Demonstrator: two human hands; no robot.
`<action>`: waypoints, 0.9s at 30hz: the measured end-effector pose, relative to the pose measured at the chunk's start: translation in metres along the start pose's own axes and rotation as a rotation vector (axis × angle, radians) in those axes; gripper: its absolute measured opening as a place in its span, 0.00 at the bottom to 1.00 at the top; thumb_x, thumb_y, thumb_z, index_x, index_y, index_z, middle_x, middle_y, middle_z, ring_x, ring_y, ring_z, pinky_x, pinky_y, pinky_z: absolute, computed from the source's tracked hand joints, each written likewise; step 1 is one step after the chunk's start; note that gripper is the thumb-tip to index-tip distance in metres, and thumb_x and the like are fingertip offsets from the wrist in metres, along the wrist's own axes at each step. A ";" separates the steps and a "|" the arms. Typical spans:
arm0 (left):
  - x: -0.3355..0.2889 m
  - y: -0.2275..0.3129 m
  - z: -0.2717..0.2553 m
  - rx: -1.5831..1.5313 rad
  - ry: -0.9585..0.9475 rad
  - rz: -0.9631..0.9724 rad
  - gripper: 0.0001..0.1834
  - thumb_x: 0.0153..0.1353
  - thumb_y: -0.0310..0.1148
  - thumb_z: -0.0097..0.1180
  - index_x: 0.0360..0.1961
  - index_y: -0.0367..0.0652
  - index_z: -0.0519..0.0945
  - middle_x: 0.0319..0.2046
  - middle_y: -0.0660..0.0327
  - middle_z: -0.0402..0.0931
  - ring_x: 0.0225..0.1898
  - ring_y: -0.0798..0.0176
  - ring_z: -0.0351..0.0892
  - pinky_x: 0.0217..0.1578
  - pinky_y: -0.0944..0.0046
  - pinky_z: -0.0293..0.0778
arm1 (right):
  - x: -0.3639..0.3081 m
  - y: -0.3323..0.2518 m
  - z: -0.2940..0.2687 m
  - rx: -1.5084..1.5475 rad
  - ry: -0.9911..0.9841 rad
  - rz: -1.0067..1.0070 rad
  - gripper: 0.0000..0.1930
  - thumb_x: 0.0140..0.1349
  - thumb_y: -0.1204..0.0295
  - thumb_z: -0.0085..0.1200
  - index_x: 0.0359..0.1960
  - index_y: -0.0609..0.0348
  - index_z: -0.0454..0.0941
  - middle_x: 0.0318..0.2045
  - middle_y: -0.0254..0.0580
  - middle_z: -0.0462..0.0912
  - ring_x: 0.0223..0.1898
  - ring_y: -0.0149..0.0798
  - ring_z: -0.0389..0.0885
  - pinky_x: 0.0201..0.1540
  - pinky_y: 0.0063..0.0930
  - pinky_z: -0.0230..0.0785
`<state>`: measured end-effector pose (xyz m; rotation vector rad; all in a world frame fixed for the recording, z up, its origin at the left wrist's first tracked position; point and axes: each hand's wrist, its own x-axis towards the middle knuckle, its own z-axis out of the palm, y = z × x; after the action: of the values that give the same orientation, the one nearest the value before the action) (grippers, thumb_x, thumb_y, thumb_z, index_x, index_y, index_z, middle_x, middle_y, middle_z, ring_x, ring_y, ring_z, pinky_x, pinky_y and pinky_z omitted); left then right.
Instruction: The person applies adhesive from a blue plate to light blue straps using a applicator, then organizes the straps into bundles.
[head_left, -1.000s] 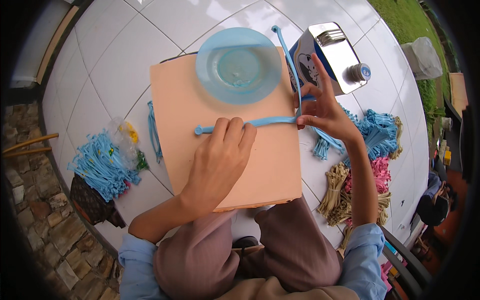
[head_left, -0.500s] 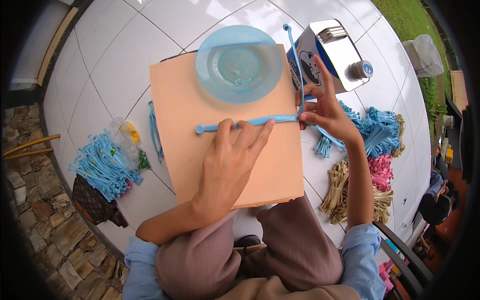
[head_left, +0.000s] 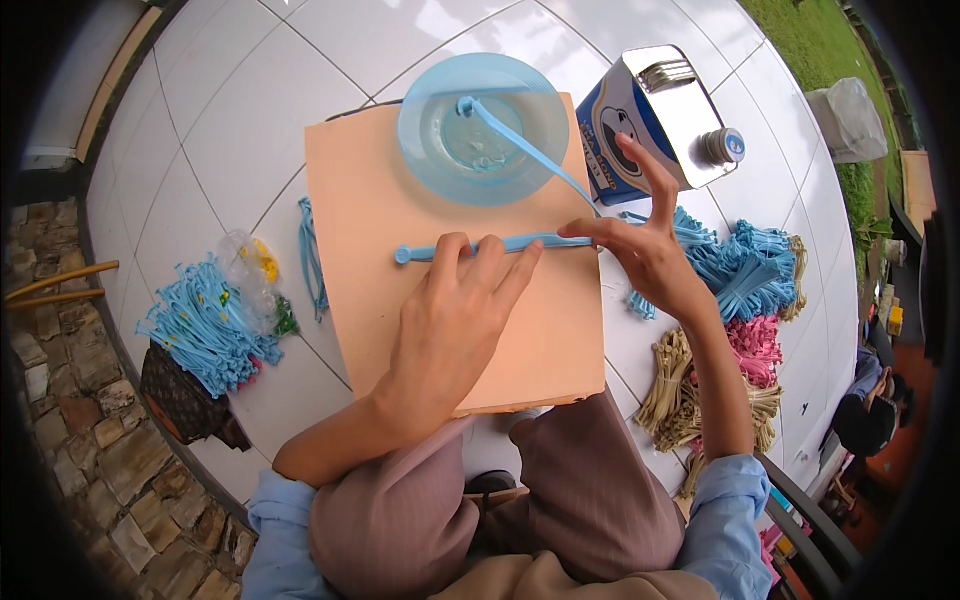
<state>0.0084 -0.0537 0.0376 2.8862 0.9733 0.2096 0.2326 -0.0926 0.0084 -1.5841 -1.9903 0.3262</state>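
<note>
the light-blue cord lies across the peach-coloured board in front of me, its lower length running nearly level from left to right, with the knobbed end on my left. my left hand is right over that length: palm down, fingers spread and loosely bent, fingertips resting on the cord and pressing it to the board rather than closing round it. my right hand is at the other end, by the board's right edge, and is nearer to the upper length.

that upper length slants away from my right fingers, forward and to the left, its curled end showing over the translucent blue plate; i can't tell whether it touches the plate or hangs above it. so the two lengths make a narrow wedge, opening leftward, with its point at my right hand. there one finger stands raised and the others bend down at the cord; how tightly they have it i can't tell. the metal can stands just beyond that raised finger, and bundled blue cords lie to its right, on the tiled floor.
</note>
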 end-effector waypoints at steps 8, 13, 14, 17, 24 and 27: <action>0.001 0.000 -0.004 -0.037 -0.035 -0.017 0.29 0.46 0.24 0.52 0.53 0.55 0.74 0.36 0.61 0.67 0.43 0.58 0.68 0.32 0.67 0.77 | -0.001 0.002 -0.001 -0.154 -0.075 -0.054 0.25 0.40 0.84 0.61 0.35 0.30 0.83 0.66 0.36 0.48 0.65 0.51 0.48 0.62 0.44 0.57; 0.001 0.000 -0.004 -0.047 -0.037 -0.012 0.29 0.46 0.24 0.52 0.53 0.54 0.74 0.36 0.62 0.67 0.43 0.58 0.68 0.31 0.67 0.77 | -0.001 0.002 -0.002 -0.232 -0.106 -0.079 0.23 0.40 0.81 0.62 0.35 0.31 0.82 0.66 0.36 0.49 0.64 0.52 0.49 0.62 0.45 0.59; 0.001 0.000 -0.004 -0.047 -0.037 -0.013 0.29 0.46 0.24 0.52 0.53 0.54 0.74 0.36 0.62 0.67 0.43 0.58 0.68 0.31 0.67 0.77 | 0.000 0.000 -0.001 -0.232 -0.107 -0.080 0.23 0.40 0.81 0.62 0.35 0.31 0.82 0.66 0.36 0.49 0.64 0.52 0.49 0.62 0.45 0.59; 0.001 0.000 -0.005 -0.055 -0.049 -0.020 0.29 0.46 0.24 0.52 0.53 0.54 0.75 0.36 0.62 0.67 0.43 0.58 0.68 0.32 0.67 0.77 | 0.000 -0.005 0.001 -0.089 -0.013 0.032 0.27 0.40 0.86 0.55 0.37 0.31 0.82 0.66 0.32 0.52 0.64 0.50 0.52 0.62 0.44 0.57; 0.001 -0.002 -0.003 -0.034 -0.021 -0.003 0.28 0.46 0.24 0.52 0.53 0.54 0.75 0.36 0.62 0.67 0.42 0.58 0.68 0.32 0.66 0.77 | 0.002 -0.004 -0.006 -0.142 -0.097 -0.046 0.23 0.44 0.84 0.56 0.37 0.34 0.80 0.64 0.36 0.54 0.63 0.51 0.53 0.62 0.45 0.57; 0.002 -0.002 -0.004 -0.035 -0.027 -0.007 0.28 0.46 0.24 0.52 0.52 0.54 0.75 0.36 0.62 0.67 0.42 0.59 0.68 0.33 0.66 0.77 | 0.003 -0.005 -0.005 -0.086 -0.083 -0.025 0.22 0.45 0.84 0.57 0.38 0.37 0.78 0.63 0.39 0.55 0.62 0.51 0.55 0.61 0.45 0.57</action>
<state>0.0081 -0.0505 0.0415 2.8458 0.9645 0.1847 0.2306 -0.0923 0.0159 -1.6212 -2.1114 0.3046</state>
